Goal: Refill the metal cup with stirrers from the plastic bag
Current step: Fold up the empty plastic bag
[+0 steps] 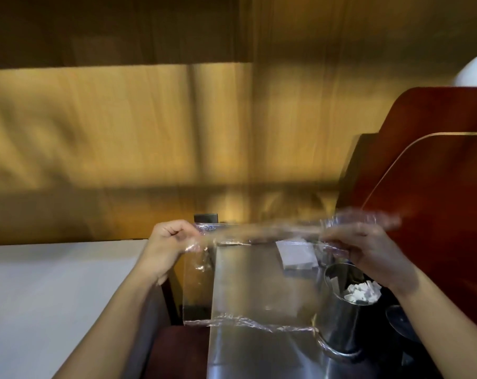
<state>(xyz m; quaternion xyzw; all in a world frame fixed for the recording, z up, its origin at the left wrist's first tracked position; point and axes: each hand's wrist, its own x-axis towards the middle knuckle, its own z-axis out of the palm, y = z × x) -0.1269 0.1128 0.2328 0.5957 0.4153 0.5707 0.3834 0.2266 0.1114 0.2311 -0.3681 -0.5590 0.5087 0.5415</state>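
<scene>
A clear plastic bag [248, 283] hangs stretched between my two hands above a shiny metal counter [259, 356]. My left hand [169, 242] pinches its upper left corner. My right hand [368, 247] grips the upper right edge. The bag looks flat and see-through; I cannot make out stirrers inside it. A metal cup [338, 324] stands on the counter below my right hand, with white pieces [361, 292] showing at its rim. The picture is blurred by motion.
A white table [54, 296] lies to the left. A stack of white napkins [297, 254] sits on the counter behind the bag. Red-brown chair backs [436, 187] rise at right. A wood-panelled wall [149, 132] fills the background.
</scene>
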